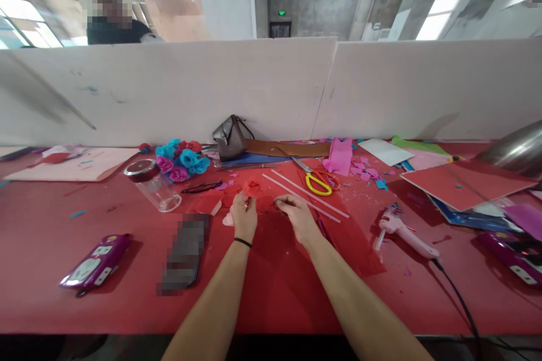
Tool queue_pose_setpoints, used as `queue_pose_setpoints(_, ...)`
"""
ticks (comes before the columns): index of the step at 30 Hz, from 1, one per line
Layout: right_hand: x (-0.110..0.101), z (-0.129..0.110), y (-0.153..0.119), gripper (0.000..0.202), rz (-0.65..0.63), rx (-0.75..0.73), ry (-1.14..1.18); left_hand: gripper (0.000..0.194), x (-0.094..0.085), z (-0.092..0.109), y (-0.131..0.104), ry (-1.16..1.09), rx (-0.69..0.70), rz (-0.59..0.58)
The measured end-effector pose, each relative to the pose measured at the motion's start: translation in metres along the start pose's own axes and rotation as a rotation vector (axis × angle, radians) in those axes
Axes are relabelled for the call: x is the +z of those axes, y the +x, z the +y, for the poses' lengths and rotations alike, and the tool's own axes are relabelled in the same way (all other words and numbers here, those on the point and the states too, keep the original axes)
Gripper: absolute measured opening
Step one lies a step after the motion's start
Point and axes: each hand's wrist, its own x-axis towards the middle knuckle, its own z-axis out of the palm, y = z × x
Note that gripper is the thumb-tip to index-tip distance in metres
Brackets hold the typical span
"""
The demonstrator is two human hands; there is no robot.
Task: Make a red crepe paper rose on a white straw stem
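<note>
My left hand, with a dark band at the wrist, is closed around the base of a red paper flower. Just to its right, my right hand has thumb and forefinger pinched at the edge of a thin red paper piece, which stretches toward the flower; whether the two are joined I cannot tell. A small pale pink scrap lies beside my left hand. Beyond my right hand lie two clear glue sticks and yellow-and-orange handled scissors.
A pink glue gun with its cord lies right. On the left are a glass jar, a blurred phone-like slab, a purple power strip and paper flowers. A white partition stands behind; a person is beyond it.
</note>
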Motion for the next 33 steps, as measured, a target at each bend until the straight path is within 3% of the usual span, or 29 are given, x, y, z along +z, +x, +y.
queue_pose_setpoints(17,-0.001,-0.002,-0.003,0.022,0.020,0.053,0.011,0.009,-0.004,0.021,-0.004,-0.130,0.007,0.024)
queue_pose_setpoints(25,0.002,-0.004,-0.005,0.021,0.019,0.061,-0.004,0.007,-0.003,0.017,-0.005,-0.007,-0.018,0.033)
queue_pose_setpoints(33,0.003,-0.002,-0.006,0.020,0.020,0.064,-0.021,0.008,-0.001,0.012,-0.006,0.154,0.083,0.080)
